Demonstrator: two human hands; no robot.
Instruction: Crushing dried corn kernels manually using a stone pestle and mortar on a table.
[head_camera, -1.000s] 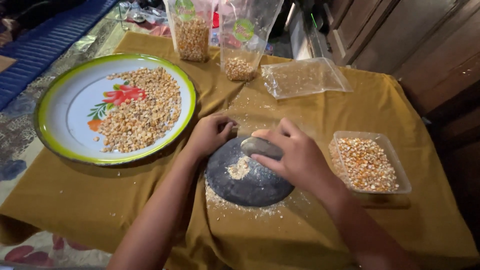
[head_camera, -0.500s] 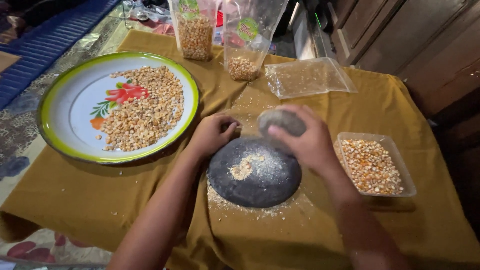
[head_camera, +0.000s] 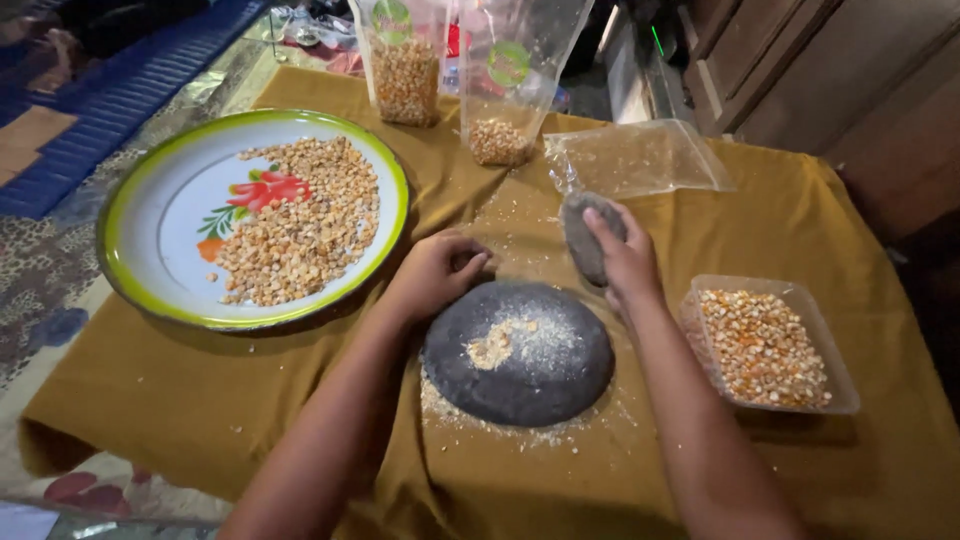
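A round dark grinding stone (head_camera: 520, 355) lies on the mustard cloth, with a small heap of crushed yellow grain and pale dust on its top. My left hand (head_camera: 435, 272) rests curled against its far left rim, holding nothing I can see. My right hand (head_camera: 625, 262) grips a grey hand stone (head_camera: 585, 232), lifted clear beyond the far right rim of the slab. Crushed bits are scattered on the cloth around the slab.
A big enamel plate (head_camera: 160, 235) with a green rim and flower print holds split kernels at left. A clear tub of kernels (head_camera: 765, 345) sits at right. Two grain bags (head_camera: 405, 65) (head_camera: 505, 90) and a flat plastic bag (head_camera: 635, 160) stand behind. Wooden furniture (head_camera: 800, 70) rises far right.
My right hand has lifted the hand stone off the slab and carried it up and away to the far right. The left hand has stayed at the rim.
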